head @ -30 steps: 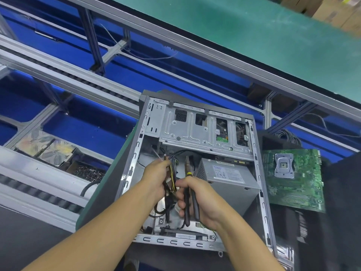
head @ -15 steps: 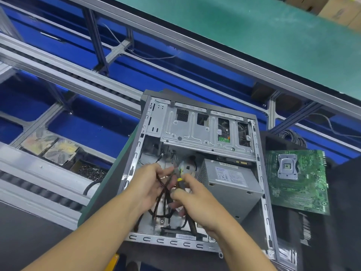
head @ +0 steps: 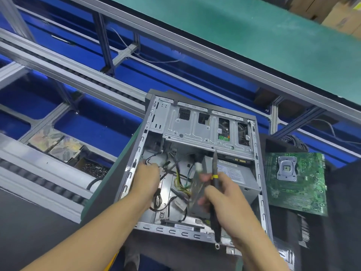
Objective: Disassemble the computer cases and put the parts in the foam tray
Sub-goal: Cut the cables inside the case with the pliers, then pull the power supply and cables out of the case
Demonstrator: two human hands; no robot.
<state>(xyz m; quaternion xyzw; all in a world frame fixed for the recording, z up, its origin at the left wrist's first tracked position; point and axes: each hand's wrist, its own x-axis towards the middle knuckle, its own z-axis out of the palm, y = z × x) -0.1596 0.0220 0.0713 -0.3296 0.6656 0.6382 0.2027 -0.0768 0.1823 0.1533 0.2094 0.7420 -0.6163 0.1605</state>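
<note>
An open grey computer case [head: 203, 126] lies on its side in front of me, its drive cage at the far end. A grey power supply [head: 240, 177] sits inside at the right. Loose black and yellow cables [head: 179, 180] trail across the case floor. My left hand [head: 146, 178] reaches in at the left wall, fingers curled among the black cables. My right hand [head: 224, 198] grips a black screwdriver [head: 214, 204] with a yellow band, and its fingers also touch a grey metal part by the power supply. A green motherboard [head: 297, 182] lies on dark foam [head: 343, 222] at the right.
A green conveyor belt [head: 254, 28] runs across the far side above aluminium rails [head: 58, 63] and blue panels. At the left, below the rails, lies a box of small dark parts [head: 91, 169]. A coil of black cable [head: 295, 141] sits behind the motherboard.
My hands were close together on the cable bundle; now they are apart. The left hand moved to the case's left wall and the right hand moved right, toward the power supply.
</note>
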